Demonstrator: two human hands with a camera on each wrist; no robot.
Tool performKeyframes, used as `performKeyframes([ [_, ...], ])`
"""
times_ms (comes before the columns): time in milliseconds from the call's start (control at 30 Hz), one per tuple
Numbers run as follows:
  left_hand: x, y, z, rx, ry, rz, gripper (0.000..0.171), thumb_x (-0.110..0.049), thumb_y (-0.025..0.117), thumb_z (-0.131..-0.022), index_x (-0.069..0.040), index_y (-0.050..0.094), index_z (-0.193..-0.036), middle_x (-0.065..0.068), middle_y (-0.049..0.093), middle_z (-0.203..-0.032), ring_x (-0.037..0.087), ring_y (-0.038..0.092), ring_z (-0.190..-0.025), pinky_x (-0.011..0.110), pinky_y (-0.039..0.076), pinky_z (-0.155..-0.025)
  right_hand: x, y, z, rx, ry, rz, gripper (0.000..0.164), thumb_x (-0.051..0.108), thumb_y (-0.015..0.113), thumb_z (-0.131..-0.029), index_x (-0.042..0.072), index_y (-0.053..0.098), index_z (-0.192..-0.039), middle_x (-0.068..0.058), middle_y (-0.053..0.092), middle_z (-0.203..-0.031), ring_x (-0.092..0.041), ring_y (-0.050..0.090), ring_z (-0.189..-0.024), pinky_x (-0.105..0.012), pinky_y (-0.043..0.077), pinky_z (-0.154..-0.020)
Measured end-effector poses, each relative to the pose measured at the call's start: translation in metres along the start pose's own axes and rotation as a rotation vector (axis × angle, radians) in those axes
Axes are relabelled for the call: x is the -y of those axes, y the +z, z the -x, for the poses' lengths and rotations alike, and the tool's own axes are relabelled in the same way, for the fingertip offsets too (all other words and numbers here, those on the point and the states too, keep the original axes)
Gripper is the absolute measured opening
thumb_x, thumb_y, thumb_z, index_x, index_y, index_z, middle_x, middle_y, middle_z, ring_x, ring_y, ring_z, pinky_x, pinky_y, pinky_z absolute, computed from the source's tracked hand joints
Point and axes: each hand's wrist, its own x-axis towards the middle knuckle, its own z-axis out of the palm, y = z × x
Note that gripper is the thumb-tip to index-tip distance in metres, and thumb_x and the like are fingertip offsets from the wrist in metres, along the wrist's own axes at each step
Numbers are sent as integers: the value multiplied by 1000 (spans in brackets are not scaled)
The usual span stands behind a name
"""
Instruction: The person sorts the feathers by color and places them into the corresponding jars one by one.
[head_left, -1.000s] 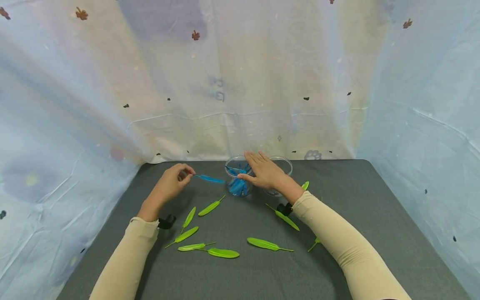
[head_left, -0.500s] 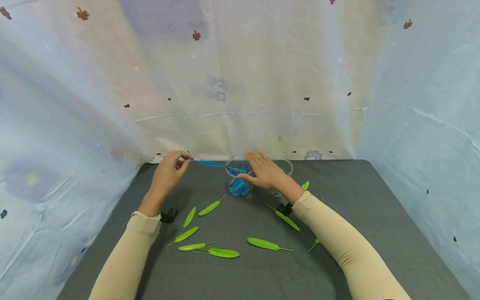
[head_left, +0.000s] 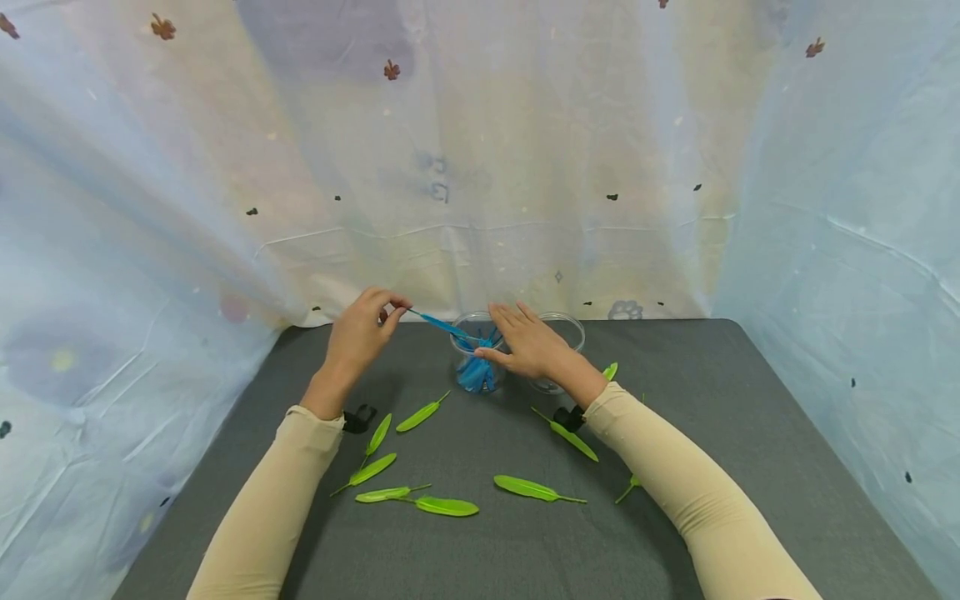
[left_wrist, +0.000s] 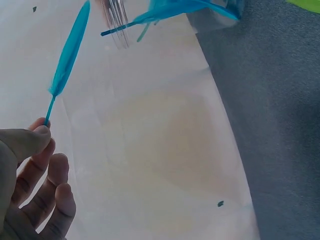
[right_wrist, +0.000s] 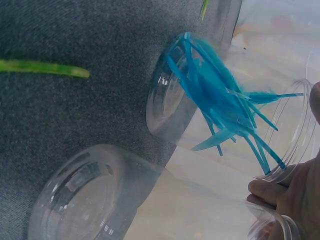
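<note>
My left hand (head_left: 358, 329) pinches the quill of a blue feather (left_wrist: 69, 56) between thumb and fingertips, the other fingers loosely bent. In the head view the feather slopes down to the right, its vane overlapping the rim of a clear plastic jar (right_wrist: 156, 95). Inside that jar lies a tangled bunch of blue feathers (right_wrist: 215, 87), several quills pointing toward the mouth. My right hand (head_left: 531, 343) rests at the jar's rim, its fingers straight at the far side and thumb at the near side. A second clear jar (right_wrist: 82, 200) stands just right of it, partly hidden by the hand.
Several green feathers (head_left: 447, 506) lie scattered across the front and left of the grey table (head_left: 465, 558). More lie near the right arm, such as one green feather (head_left: 573, 440). A patterned curtain (head_left: 510, 167) hangs right behind the table's back edge.
My left hand has lifted the blue feather up and then moved right, bringing its vane from beside the jar to over the rim. My right hand has stayed in place.
</note>
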Motion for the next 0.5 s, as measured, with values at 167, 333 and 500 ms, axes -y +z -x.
performKeyframes([
  [167, -5, 5, -4, -3, 42, -52, 12, -17, 72, -106, -13, 78, -115, 7, 70, -120, 24, 66, -83, 40, 56, -63, 0, 0, 0, -1, 0, -9, 97, 70, 43, -108, 7, 8, -173, -15, 18, -179, -32, 17, -166, -46, -6, -136],
  [333, -8, 13, -9, -6, 119, -105, 11, -17, 72, -105, -12, 79, -112, 6, 70, -115, 25, 68, -81, 41, 60, -67, -1, 0, 0, 2, 7, -8, 97, 71, 43, -108, 7, 9, -173, -15, 18, -179, -32, 17, -166, -46, -5, -136],
  [500, -12, 22, -15, -25, 212, -123, 8, -14, 75, -103, -11, 79, -109, 6, 71, -111, 26, 71, -84, 41, 62, -70, 0, -1, -1, 2, 7, -12, 98, 71, 43, -108, 6, 9, -173, -15, 18, -179, -31, 17, -166, -47, -3, -136],
])
